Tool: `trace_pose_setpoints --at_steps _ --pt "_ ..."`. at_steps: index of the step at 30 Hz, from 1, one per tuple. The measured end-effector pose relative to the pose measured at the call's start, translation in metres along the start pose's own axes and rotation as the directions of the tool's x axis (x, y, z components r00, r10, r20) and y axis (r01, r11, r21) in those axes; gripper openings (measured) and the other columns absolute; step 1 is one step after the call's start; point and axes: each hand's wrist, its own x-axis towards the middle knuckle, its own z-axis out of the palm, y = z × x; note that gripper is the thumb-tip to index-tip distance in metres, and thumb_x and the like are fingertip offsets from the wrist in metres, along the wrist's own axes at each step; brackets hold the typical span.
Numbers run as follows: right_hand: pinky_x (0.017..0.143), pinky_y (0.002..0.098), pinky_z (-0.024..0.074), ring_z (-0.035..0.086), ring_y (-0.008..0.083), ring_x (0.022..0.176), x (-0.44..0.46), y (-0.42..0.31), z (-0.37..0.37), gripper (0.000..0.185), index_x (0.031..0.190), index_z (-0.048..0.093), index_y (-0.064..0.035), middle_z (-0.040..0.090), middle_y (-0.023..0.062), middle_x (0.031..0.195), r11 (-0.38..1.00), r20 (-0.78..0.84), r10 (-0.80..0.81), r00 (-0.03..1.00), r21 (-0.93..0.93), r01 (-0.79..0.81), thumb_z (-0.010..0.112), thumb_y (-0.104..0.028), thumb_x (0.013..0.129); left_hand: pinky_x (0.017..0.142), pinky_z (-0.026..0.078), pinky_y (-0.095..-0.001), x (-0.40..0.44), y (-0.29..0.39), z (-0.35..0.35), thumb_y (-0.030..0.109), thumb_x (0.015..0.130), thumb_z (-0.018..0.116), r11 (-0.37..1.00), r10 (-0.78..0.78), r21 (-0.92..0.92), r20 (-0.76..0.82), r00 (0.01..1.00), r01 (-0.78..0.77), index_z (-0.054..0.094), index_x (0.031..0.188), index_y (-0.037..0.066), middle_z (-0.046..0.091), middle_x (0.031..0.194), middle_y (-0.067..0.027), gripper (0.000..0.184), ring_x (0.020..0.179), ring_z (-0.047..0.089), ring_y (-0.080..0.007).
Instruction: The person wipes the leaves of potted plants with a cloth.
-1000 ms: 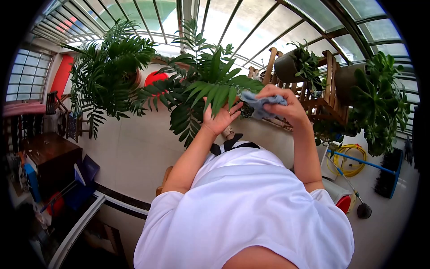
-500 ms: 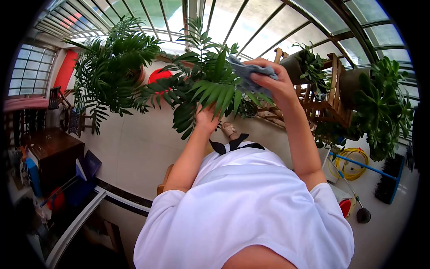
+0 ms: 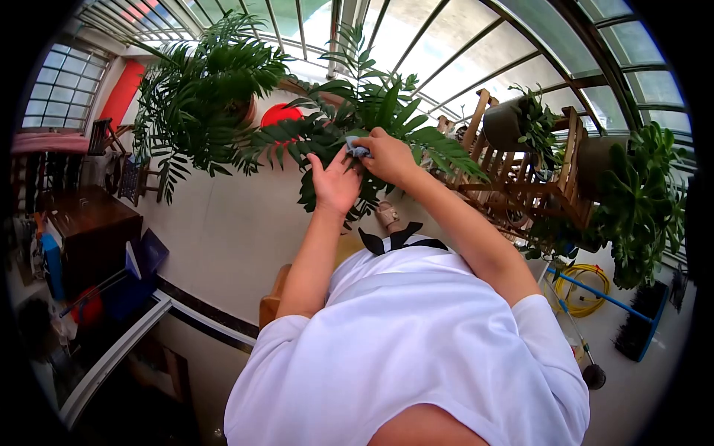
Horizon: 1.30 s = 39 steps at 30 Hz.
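Bare floor [image 3: 227, 245] opens left of the hands; the slatted wooden stand [image 3: 532, 182] blocks the right.

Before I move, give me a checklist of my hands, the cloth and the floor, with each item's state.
1. Blue-grey cloth in the right hand's grip: ok, bunched at the fingers.
2. Left hand open: ok, palm up.
3. Hands clear of foliage: not ok, palm leaves crowd both.
4. Leaf resting on the left fingers: cannot tell.
5. Yellow hose away from the visible foot: ok, coiled off right.
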Motion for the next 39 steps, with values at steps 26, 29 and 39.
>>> trace_pose_setpoints --at_steps 26,29,39 --pt "0.073 0.0278 0.0452 0.056 0.0149 0.079 -0.019 -0.002 -0.043 0.034 0.106 0.065 -0.0068 0.057 0.0076 0.089 0.643 0.049 -0.086 0.995 0.765 0.017 0.060 -0.011 0.072 0.106 0.023 -0.0429 0.001 -0.003 -0.008 0.075 0.079 0.027 0.999 0.008 -0.052 0.044 0.999 -0.006 0.023 0.138 -0.002 0.035 0.137 -0.0169 0.097 0.127 0.032 -0.0308" --pt "0.071 0.0333 0.0474 0.060 0.0231 0.080 -0.022 -0.012 -0.043 0.036 0.107 0.065 -0.0131 0.056 0.0090 0.089 0.913 -0.003 -0.025 1.000 0.407 0.024 0.061 -0.015 0.071 0.105 0.024 -0.0406 0.000 -0.004 -0.009 0.077 0.078 0.026 0.999 -0.003 -0.042 0.023 1.000 0.004 0.023 0.140 0.001 0.034 0.137 -0.0145 0.098 0.121 0.036 -0.0281" --pt "0.072 0.0359 0.0480 0.059 0.0277 0.081 -0.036 -0.006 -0.005 0.038 0.110 0.063 -0.0163 0.056 0.0093 0.094 0.988 0.155 -0.144 0.977 -0.028 0.150 0.062 -0.018 0.072 0.102 0.030 -0.0440 -0.004 -0.002 -0.005 0.078 0.077 0.025 0.997 -0.027 -0.072 0.110 0.994 0.035 0.027 0.137 -0.001 0.037 0.135 -0.0173 0.099 0.113 0.044 -0.0321"
